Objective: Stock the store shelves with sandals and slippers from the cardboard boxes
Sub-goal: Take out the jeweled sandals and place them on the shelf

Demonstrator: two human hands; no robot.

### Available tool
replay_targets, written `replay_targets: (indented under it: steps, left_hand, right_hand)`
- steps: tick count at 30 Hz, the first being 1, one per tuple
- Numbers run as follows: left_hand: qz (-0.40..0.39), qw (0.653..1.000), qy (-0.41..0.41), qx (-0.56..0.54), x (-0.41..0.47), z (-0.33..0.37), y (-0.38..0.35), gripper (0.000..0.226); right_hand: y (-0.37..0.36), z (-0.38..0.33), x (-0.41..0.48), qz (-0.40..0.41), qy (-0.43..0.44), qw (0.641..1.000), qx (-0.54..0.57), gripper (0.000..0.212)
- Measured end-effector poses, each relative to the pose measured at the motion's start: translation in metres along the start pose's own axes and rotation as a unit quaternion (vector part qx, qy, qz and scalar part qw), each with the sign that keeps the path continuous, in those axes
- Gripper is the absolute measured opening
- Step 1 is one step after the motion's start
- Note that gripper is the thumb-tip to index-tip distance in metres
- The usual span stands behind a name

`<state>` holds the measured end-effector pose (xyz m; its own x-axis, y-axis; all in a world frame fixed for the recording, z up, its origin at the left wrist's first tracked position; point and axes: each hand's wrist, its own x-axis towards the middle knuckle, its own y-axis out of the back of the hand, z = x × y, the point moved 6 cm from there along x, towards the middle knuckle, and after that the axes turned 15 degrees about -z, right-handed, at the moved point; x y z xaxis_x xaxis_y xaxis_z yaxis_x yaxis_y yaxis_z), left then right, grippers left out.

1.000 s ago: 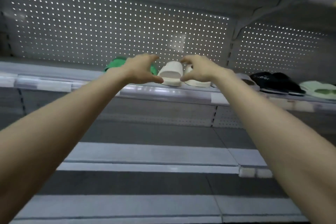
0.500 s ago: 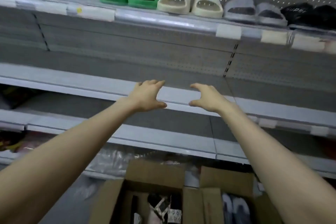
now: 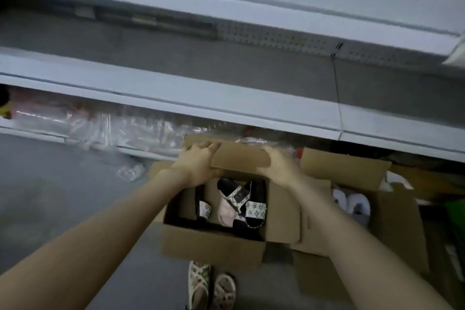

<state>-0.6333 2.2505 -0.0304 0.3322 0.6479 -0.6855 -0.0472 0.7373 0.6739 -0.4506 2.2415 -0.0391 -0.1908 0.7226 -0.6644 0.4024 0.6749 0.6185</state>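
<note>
Nothing legible here tbh. The black-n-white sandal (image 3: pixel 237 195) in the cardboard box (image 3: pixel 211 246) has a dark patch on its strap w/ maybe letters on it, but it's way too blurry to read. There are a few reddish marks on the second box (image 3: pixel 312 241) right beside it, can't make em out either. The pale tag (image 3: pixel 84 11) on the shelf edge (image 3: pixel 176 98) farther up is just a smear, no txt, no nrs, no brand I can tell.
</note>
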Motion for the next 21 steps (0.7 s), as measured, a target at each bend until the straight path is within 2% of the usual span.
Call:
replay_targets:
  steps: [3, 14, 21]
  left_hand:
    - [-0.037, 0.999, 0.005, -0.019, 0.052, -0.025, -0.056, 0.075]
    - [-0.151, 0.984, 0.007, -0.09, 0.235, -0.085, -0.262, 0.065]
    - [-0.166, 0.974, -0.008, -0.153, 0.323, -0.096, -0.347, 0.067]
  right_hand:
    - [-0.055, 0.033, 0.048, -0.026, -0.031, 0.999, 0.025, 0.063]
    - [-0.245, 0.173, 0.193, -0.087, -0.127, 0.983, 0.103, 0.046]
    - [-0.307, 0.232, 0.249, -0.096, -0.135, 0.986, 0.024, 0.068]
